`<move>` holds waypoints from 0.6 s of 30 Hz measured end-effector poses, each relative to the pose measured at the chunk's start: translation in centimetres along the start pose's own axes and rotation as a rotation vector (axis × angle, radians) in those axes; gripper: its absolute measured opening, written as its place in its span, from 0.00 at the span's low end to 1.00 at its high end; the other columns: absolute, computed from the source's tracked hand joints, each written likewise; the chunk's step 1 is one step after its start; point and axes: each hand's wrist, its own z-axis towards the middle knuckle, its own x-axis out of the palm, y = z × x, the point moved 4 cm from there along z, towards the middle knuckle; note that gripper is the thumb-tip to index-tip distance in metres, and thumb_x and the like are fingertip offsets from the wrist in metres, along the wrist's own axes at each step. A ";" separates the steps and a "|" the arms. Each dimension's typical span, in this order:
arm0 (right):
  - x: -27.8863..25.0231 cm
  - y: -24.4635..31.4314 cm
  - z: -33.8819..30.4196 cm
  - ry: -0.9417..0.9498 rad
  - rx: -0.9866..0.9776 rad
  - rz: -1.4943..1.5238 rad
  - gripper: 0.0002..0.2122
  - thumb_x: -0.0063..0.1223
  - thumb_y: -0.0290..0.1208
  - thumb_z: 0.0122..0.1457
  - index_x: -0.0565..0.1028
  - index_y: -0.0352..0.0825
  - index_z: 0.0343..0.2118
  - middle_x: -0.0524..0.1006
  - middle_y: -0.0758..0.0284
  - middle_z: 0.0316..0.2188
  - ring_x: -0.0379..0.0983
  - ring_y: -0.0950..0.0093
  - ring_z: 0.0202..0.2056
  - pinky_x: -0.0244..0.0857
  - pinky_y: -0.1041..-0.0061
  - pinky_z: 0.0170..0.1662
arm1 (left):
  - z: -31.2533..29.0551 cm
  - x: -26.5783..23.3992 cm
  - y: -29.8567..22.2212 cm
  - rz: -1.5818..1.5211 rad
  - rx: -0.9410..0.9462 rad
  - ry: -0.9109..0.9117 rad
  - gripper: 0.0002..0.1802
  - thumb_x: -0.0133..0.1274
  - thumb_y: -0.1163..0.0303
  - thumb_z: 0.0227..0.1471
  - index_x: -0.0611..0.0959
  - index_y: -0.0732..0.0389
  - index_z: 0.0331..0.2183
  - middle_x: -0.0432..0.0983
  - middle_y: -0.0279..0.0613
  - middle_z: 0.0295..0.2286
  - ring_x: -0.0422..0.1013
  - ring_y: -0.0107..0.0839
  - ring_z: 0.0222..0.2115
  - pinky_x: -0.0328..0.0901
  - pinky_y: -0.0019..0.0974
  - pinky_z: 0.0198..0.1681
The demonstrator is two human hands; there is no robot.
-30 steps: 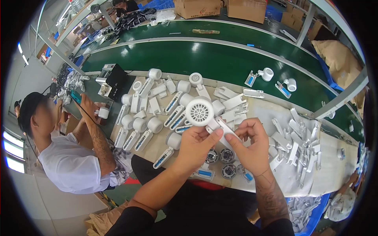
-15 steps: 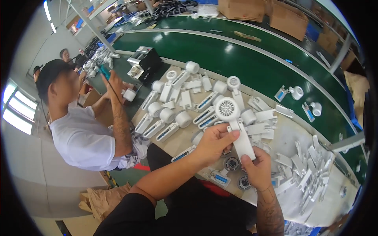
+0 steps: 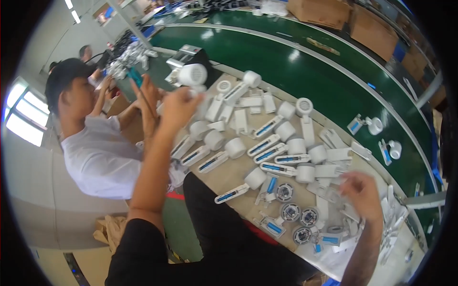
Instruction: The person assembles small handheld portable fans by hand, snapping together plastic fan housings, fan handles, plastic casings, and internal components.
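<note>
My left hand [image 3: 179, 110] is raised at the far left of the table. It grips a white handheld fan [image 3: 192, 75] by the handle, with the round grille head up; the handle is mostly hidden and blurred. Over the right side my right hand [image 3: 363, 193] hovers, smeared by motion, its fingers partly curled and apart with nothing seen in them. Below it lie loose white handle shells [image 3: 350, 212]. Between my hands, several white fans [image 3: 234, 148] lie with their handles uncovered, showing blue batteries. Close to me are round fan heads [image 3: 289, 211] with exposed circuit boards.
A co-worker in a white shirt [image 3: 102, 155] works at my left with a teal tool [image 3: 135, 76]. Near that person stands a black and silver machine [image 3: 186, 58]. A green conveyor belt [image 3: 267, 52] runs behind the table, with cardboard boxes [image 3: 319, 14] beyond it.
My left hand has carried the fan from in front of me to the far left. My right hand has let go of its handle and moved right, over the shells.
</note>
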 end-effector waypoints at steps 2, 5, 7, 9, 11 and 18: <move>-6.3 -2.7 3.8 -0.218 -0.033 -0.099 0.05 0.53 0.24 0.62 0.78 0.30 0.38 0.76 0.73 0.25 0.71 0.85 0.27 0.66 0.84 0.32 | 2.6 0.1 6.0 0.225 -0.018 0.077 0.26 0.63 0.47 0.47 0.80 0.65 0.24 0.76 0.51 0.21 0.74 0.49 0.24 0.66 0.49 0.30; -15.5 -5.8 7.6 -0.662 -0.256 -0.476 0.09 0.58 0.29 0.60 0.78 0.32 0.42 0.81 0.65 0.32 0.75 0.78 0.32 0.69 0.78 0.39 | 4.4 1.7 8.8 0.241 -0.039 0.224 0.23 0.64 0.52 0.46 0.83 0.65 0.29 0.76 0.52 0.20 0.74 0.48 0.23 0.65 0.48 0.29; -17.6 -6.4 10.9 -0.751 -0.221 -0.680 0.20 0.63 0.31 0.53 0.75 0.37 0.50 0.80 0.58 0.42 0.78 0.64 0.42 0.71 0.71 0.46 | 4.7 2.6 13.9 0.178 0.053 0.220 0.19 0.64 0.57 0.46 0.85 0.65 0.31 0.76 0.51 0.20 0.74 0.46 0.22 0.66 0.46 0.29; -18.4 -7.5 13.3 -0.698 -0.283 -0.781 0.29 0.66 0.33 0.50 0.70 0.39 0.57 0.76 0.55 0.51 0.75 0.58 0.49 0.70 0.67 0.51 | 4.6 5.0 15.1 0.013 -0.049 0.293 0.19 0.64 0.58 0.46 0.85 0.65 0.32 0.77 0.51 0.20 0.75 0.44 0.22 0.66 0.44 0.29; -18.7 -8.7 15.5 -0.656 -0.223 -0.802 0.36 0.68 0.38 0.47 0.65 0.42 0.61 0.72 0.54 0.56 0.72 0.54 0.53 0.67 0.62 0.55 | 5.2 6.9 15.3 0.048 -0.079 0.349 0.19 0.64 0.57 0.47 0.85 0.66 0.32 0.77 0.52 0.20 0.76 0.42 0.23 0.67 0.44 0.29; -16.7 -11.0 19.1 -0.667 -0.079 -0.859 0.38 0.72 0.44 0.43 0.67 0.39 0.58 0.76 0.58 0.49 0.73 0.55 0.48 0.67 0.60 0.51 | 4.8 9.4 13.4 0.141 0.002 0.314 0.20 0.61 0.57 0.47 0.86 0.66 0.34 0.80 0.58 0.26 0.78 0.49 0.29 0.69 0.46 0.35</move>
